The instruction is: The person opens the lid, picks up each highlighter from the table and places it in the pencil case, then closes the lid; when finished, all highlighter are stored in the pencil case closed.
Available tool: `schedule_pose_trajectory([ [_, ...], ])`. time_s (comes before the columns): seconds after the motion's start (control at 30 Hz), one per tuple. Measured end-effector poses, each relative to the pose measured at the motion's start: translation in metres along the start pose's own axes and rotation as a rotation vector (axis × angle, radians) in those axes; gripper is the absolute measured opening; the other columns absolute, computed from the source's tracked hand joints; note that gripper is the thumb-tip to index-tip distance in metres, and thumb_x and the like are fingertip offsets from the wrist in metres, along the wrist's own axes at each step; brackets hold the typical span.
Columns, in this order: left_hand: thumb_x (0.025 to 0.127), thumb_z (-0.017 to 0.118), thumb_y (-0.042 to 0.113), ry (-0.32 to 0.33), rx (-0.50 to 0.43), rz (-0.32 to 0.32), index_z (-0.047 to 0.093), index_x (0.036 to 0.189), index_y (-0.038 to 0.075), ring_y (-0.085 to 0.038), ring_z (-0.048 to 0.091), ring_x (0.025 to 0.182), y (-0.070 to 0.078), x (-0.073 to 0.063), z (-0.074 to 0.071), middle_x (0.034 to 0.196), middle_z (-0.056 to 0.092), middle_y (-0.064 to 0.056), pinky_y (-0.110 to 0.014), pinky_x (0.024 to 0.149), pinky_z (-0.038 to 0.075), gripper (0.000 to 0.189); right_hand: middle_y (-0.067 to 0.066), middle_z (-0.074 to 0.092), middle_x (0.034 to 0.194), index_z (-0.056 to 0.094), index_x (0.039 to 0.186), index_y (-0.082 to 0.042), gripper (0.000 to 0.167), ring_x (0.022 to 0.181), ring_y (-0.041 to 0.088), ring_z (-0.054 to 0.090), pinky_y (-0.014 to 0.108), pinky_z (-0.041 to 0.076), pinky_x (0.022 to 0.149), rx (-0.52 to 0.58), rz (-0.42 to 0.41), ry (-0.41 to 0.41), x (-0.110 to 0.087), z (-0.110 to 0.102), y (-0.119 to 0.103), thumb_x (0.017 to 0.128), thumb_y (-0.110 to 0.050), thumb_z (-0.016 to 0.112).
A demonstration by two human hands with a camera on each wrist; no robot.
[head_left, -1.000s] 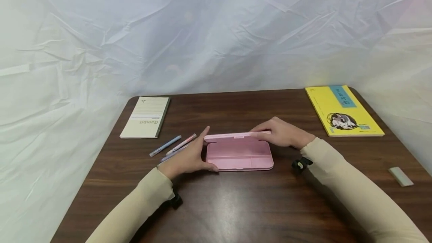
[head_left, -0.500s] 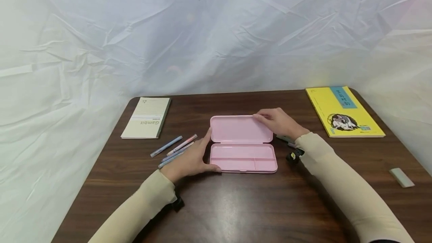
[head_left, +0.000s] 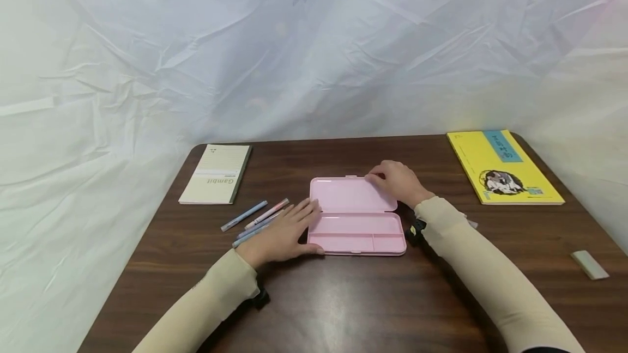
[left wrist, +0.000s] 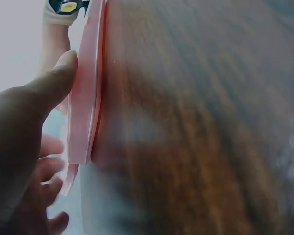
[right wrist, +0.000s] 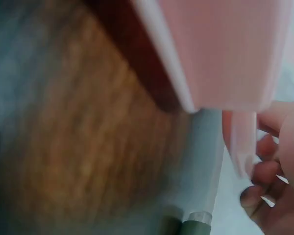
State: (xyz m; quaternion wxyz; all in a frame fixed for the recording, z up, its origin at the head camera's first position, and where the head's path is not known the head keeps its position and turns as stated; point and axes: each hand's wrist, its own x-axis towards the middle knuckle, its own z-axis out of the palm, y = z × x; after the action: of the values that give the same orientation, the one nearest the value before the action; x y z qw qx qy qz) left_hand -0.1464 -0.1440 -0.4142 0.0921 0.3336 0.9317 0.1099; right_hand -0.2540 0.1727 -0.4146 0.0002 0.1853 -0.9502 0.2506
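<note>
A pink pencil case point(head_left: 340, 243) lies unfolded on the table, its lid point(head_left: 338, 194) laid back toward the far side. The tray has a long compartment and smaller divided ones, with nothing in them. My left hand point(head_left: 284, 233) rests at the case's left end with extended fingers over the hinge side. Its thumb point(left wrist: 63, 73) touches the front wall, plain in the left wrist view. At the lid's far right corner my right hand point(head_left: 399, 183) pinches the edge between thumb and curled fingers point(right wrist: 265, 171).
Several pens point(head_left: 257, 225) lie beside my left hand. A notepad point(head_left: 216, 173) sits at the back left, a yellow book point(head_left: 505, 168) at the back right, and a pale eraser-like block point(head_left: 590, 265) at the right. Green-ended pens point(right wrist: 196, 227) lie near my right wrist.
The lid has swung from partly raised to lying back, with my right hand moving away along with it. My left fingers have come down over the case's left end.
</note>
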Motion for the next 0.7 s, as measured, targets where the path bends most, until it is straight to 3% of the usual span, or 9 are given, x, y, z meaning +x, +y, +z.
schedule_pose_trajectory([
  [0.17,0.093,0.049,0.069,-0.02,-0.013,0.01,0.021,0.16,0.012,-0.02,0.009,0.154,0.0,-0.001,0.004,0.167,0.013,-0.005,-0.05,0.121,0.016,0.092,0.006,0.071,0.105,0.076,0.112,-0.013,0.023,0.097,0.025,0.064,0.049,0.052,0.091,0.002,0.034,-0.064,-0.001,0.001,0.0,0.099,-0.028,0.063],
  [0.37,0.093,0.046,0.072,-0.022,-0.013,-0.003,0.02,0.16,0.014,-0.017,0.008,0.154,-0.001,0.0,0.005,0.167,0.012,-0.002,-0.049,0.122,0.016,0.092,0.008,0.069,0.108,0.073,0.116,-0.011,0.025,0.095,0.025,0.061,0.048,0.053,0.09,0.021,0.051,-0.103,-0.005,-0.004,-0.001,0.099,-0.027,0.064],
  [0.53,0.092,0.048,0.071,-0.014,-0.014,-0.005,0.023,0.16,0.014,-0.018,0.009,0.154,-0.001,0.0,0.004,0.167,0.014,-0.003,-0.049,0.122,0.017,0.092,0.007,0.067,0.105,0.072,0.119,-0.011,0.027,0.091,0.024,0.058,0.045,0.053,0.087,0.02,0.035,-0.078,-0.008,-0.007,-0.001,0.099,-0.027,0.063],
  [0.7,0.092,0.049,0.071,-0.012,-0.025,-0.008,0.024,0.16,0.014,-0.018,0.009,0.154,0.0,0.0,0.003,0.167,0.015,-0.003,-0.05,0.121,0.019,0.092,0.005,0.066,0.098,0.072,0.118,-0.01,0.025,0.084,0.021,0.056,0.04,0.051,0.08,0.005,-0.046,-0.016,-0.015,-0.013,-0.002,0.098,-0.025,0.064],
])
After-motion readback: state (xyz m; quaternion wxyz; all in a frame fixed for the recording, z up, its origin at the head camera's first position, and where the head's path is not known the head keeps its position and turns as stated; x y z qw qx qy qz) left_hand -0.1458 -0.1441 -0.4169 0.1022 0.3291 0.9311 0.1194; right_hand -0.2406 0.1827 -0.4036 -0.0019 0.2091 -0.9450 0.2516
